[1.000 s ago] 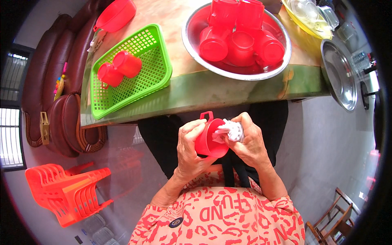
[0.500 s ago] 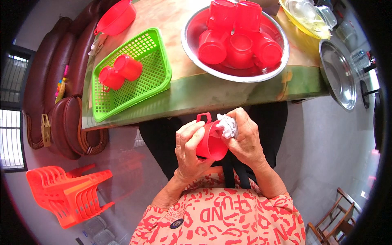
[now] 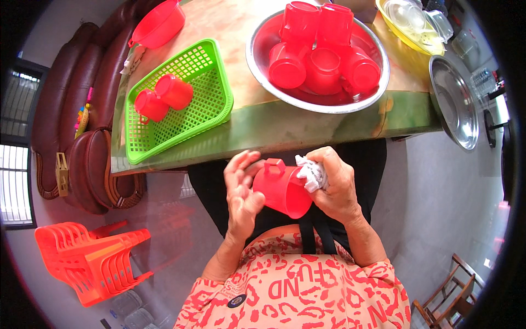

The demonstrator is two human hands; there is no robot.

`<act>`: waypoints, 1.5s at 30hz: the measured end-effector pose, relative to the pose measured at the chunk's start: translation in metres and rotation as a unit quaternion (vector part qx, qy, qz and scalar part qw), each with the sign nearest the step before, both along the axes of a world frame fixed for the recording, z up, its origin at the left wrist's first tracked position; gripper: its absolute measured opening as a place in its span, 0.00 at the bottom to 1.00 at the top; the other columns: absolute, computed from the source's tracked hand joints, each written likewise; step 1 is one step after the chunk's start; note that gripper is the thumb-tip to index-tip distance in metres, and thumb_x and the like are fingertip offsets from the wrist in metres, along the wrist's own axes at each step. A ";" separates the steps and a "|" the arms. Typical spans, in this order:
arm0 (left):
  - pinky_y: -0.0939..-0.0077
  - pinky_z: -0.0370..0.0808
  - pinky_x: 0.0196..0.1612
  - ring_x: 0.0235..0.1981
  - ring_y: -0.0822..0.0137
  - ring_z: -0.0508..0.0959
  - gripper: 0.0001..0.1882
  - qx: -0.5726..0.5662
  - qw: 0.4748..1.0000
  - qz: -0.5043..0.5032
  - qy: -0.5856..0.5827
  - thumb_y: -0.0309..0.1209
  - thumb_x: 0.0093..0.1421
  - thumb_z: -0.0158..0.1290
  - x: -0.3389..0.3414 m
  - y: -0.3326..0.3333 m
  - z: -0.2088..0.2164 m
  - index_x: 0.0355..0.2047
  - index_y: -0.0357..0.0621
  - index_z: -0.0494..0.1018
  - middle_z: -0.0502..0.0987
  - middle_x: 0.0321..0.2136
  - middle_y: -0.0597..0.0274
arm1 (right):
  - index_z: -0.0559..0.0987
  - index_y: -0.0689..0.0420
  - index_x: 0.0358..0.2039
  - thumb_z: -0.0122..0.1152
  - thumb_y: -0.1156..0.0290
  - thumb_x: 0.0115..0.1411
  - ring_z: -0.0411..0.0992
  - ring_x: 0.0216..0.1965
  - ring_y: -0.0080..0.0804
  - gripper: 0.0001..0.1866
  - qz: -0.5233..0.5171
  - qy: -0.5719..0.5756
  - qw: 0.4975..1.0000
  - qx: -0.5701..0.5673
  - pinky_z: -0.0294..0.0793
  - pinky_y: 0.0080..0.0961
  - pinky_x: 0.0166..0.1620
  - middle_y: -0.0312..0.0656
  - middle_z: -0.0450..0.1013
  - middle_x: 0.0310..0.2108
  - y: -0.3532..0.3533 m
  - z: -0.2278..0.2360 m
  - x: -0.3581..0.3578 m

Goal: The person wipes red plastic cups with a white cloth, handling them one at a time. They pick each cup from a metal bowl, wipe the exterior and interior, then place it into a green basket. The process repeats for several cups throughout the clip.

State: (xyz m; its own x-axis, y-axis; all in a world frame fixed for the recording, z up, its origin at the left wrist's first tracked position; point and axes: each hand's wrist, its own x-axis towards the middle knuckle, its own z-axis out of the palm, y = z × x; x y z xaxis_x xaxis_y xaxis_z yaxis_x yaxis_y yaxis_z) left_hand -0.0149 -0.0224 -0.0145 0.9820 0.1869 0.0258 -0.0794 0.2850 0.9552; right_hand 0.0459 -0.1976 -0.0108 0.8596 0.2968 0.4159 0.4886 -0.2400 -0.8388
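Observation:
A red plastic mug (image 3: 282,191) is held over my lap, its mouth tilted toward me and its handle on the far side. My right hand (image 3: 335,183) is closed on a crumpled white cloth (image 3: 313,173), which presses on the mug's rim. My left hand (image 3: 241,192) is open beside the mug, fingers apart and curved; whether it touches the wall is hard to tell. Two more red mugs lie in a green plastic basket (image 3: 226,104) at the table's left. Several others are piled in a large metal basin (image 3: 263,90) in front of me.
The marbled table (image 3: 252,129) has its edge just beyond my hands. A red plastic basin (image 3: 159,24) stands at the far left, a yellow one (image 3: 402,34) with clear plastic containers at the far right. A steel basin (image 3: 455,104) leans by the right edge. Orange chairs (image 3: 93,257) stand lower left.
My left hand has loosened from the mug and its fingers have spread away. The mug has turned, its handle now nearer the middle. My right hand still holds the cloth at the rim.

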 end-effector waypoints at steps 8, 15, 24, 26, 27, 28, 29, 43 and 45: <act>0.76 0.72 0.49 0.42 0.72 0.75 0.20 -0.196 0.963 -0.106 0.150 0.42 0.67 0.44 0.001 0.008 -0.014 0.46 0.36 0.68 0.75 0.41 0.59 | 0.71 0.64 0.33 0.65 0.80 0.37 0.71 0.33 0.47 0.20 0.044 -0.157 0.986 -0.022 0.73 0.38 0.39 0.48 0.70 0.30 0.011 0.011 0.004; 0.80 0.73 0.43 0.37 0.76 0.75 0.18 -0.137 0.979 -0.069 0.136 0.41 0.65 0.48 -0.001 0.002 0.004 0.44 0.38 0.68 0.75 0.38 0.63 | 0.71 0.64 0.32 0.62 0.76 0.39 0.71 0.34 0.45 0.17 0.040 -0.226 0.972 -0.052 0.74 0.39 0.42 0.46 0.70 0.31 0.019 0.024 0.003; 0.84 0.71 0.40 0.33 0.79 0.73 0.20 -0.027 0.998 0.018 0.058 0.44 0.61 0.54 0.002 0.006 0.004 0.42 0.40 0.69 0.75 0.32 0.66 | 0.70 0.60 0.34 0.63 0.54 0.56 0.71 0.26 0.27 0.22 0.053 0.235 0.970 0.012 0.69 0.23 0.30 0.40 0.70 0.23 0.004 0.000 -0.017; 0.84 0.71 0.40 0.33 0.79 0.73 0.19 -0.023 0.998 0.020 0.059 0.43 0.61 0.54 0.001 0.006 0.003 0.42 0.40 0.69 0.75 0.32 0.66 | 0.70 0.60 0.34 0.65 0.58 0.55 0.70 0.25 0.27 0.19 0.047 0.231 0.972 0.003 0.69 0.23 0.30 0.40 0.70 0.23 0.003 -0.001 -0.017; 0.84 0.71 0.40 0.33 0.79 0.73 0.19 -0.025 0.998 0.020 0.062 0.43 0.61 0.54 0.001 0.005 0.001 0.42 0.40 0.69 0.75 0.32 0.66 | 0.70 0.60 0.34 0.65 0.60 0.54 0.70 0.25 0.27 0.18 0.043 0.228 0.973 -0.002 0.69 0.23 0.30 0.40 0.70 0.23 0.003 -0.001 -0.017; 0.84 0.71 0.40 0.33 0.79 0.73 0.19 -0.028 0.997 0.020 0.065 0.42 0.61 0.54 0.001 0.005 0.000 0.42 0.40 0.69 0.75 0.32 0.66 | 0.70 0.60 0.34 0.66 0.63 0.53 0.71 0.26 0.29 0.18 0.040 0.210 0.977 -0.003 0.69 0.24 0.30 0.41 0.70 0.24 0.004 -0.001 -0.016; 0.84 0.71 0.40 0.33 0.79 0.73 0.18 -0.032 0.997 0.010 0.071 0.42 0.61 0.54 0.001 0.006 -0.001 0.42 0.40 0.69 0.75 0.33 0.66 | 0.70 0.60 0.35 0.67 0.66 0.51 0.71 0.27 0.31 0.17 0.038 0.192 0.981 -0.004 0.70 0.25 0.31 0.42 0.70 0.25 0.004 -0.001 -0.015; 0.83 0.71 0.39 0.33 0.78 0.73 0.17 -0.067 0.994 -0.014 0.091 0.41 0.63 0.50 -0.002 0.004 -0.006 0.42 0.39 0.69 0.74 0.33 0.66 | 0.72 0.63 0.35 0.62 0.77 0.40 0.70 0.38 0.48 0.18 0.019 -0.170 0.983 -0.066 0.73 0.38 0.42 0.48 0.70 0.35 0.026 0.009 0.004; 0.83 0.71 0.38 0.33 0.79 0.73 0.17 -0.026 0.997 0.006 0.071 0.41 0.62 0.51 -0.002 0.004 -0.006 0.42 0.39 0.69 0.74 0.33 0.66 | 0.72 0.62 0.35 0.62 0.79 0.40 0.69 0.37 0.49 0.18 -0.008 -0.105 0.993 -0.051 0.72 0.39 0.41 0.49 0.70 0.34 0.027 0.005 -0.001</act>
